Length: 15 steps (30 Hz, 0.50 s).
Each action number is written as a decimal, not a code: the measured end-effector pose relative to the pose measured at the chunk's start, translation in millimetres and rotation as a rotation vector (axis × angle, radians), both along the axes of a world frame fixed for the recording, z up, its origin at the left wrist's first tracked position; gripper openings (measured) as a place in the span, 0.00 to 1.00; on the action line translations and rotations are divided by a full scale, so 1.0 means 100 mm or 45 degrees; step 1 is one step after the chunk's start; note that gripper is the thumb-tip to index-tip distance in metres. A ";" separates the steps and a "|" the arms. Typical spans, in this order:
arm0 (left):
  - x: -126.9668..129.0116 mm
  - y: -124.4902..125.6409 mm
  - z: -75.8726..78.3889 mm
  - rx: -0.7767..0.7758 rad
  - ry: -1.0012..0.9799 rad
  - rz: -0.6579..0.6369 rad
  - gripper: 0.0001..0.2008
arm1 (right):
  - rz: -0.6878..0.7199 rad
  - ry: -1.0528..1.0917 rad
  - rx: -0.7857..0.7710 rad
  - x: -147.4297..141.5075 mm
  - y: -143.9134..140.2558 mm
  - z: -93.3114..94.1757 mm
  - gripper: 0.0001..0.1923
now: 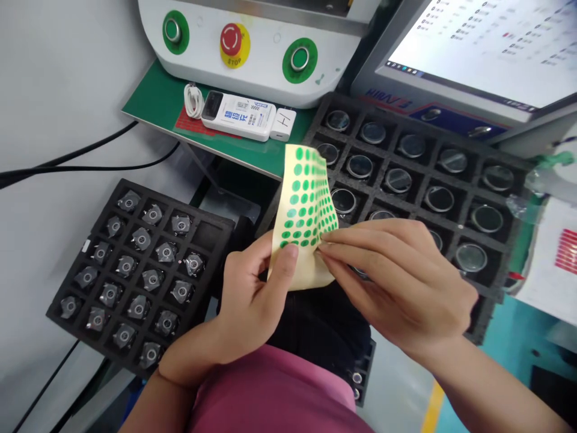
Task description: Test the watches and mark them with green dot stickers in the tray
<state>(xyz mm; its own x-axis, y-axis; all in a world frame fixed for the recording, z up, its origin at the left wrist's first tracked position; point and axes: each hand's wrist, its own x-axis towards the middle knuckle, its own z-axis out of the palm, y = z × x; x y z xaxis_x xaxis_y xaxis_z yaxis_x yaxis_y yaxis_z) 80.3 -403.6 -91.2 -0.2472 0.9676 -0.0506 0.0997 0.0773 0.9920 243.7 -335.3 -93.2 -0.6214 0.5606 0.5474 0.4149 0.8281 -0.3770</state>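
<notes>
i see my left hand (246, 300) pinching the lower edge of a pale yellow sticker sheet (305, 216) covered in rows of green dots, thumb pressed on its front; my right hand (396, 282) has its fingertips closed together on the sheet's lower right edge, touching the dots there; the sheet stands curled and upright between both hands, above my lap in a pink garment (274, 391); behind the sheet and right hand lies a black foam tray (500, 288) of round glass lenses, partly hidden by my right hand and the sheet; to the left sits a second black tray (211, 225) holding small metal parts, one corner cell bare; further back, a green mat (157, 99) carries a white device (238, 115) and a coiled white cable (193, 99); a white machine panel (261, 66) shows two green buttons and a red stop button (231, 39); a monitor (487, 42) stands at upper right.
</notes>
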 end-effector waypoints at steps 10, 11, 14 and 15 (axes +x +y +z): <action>0.06 0.00 0.01 -0.013 -0.080 -0.003 0.12 | -0.014 0.001 0.074 0.07 -0.06 -0.03 0.10; 0.06 -0.01 0.01 -0.010 -0.041 -0.007 0.12 | -0.032 -0.018 0.115 0.06 -0.07 -0.03 0.09; 0.00 -0.03 -0.02 -0.009 0.160 0.096 0.12 | -0.021 -0.013 0.236 0.08 -0.03 -0.08 0.07; -0.04 -0.02 -0.03 0.001 0.234 0.204 0.12 | -0.036 0.008 0.227 0.10 0.02 -0.11 0.07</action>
